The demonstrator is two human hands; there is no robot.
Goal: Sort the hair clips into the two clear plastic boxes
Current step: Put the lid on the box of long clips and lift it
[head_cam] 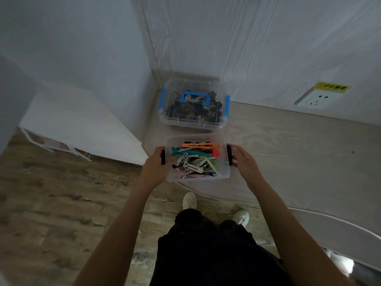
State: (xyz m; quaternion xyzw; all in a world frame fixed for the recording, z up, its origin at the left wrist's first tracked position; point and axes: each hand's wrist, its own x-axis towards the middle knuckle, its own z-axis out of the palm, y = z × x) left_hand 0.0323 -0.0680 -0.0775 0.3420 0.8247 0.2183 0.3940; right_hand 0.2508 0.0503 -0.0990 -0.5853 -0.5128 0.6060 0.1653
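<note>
A lidless clear plastic box (224, 176) with black side latches sits at the table's near left corner, filled with several colourful flat hair clips (195, 159). My left hand (155, 166) grips its left side at the black latch. My right hand (244, 162) holds its right side by the other latch. Behind it, against the wall corner, stands a second clear box (193, 104) with a lid, blue latches and a blue handle; dark claw clips fill it.
The light wood table (299, 153) runs right along the wall, which carries a socket (316, 98) with a yellow label. A white shelf unit (68, 124) stands at left over the wood floor. A chair back (338, 226) curves at lower right.
</note>
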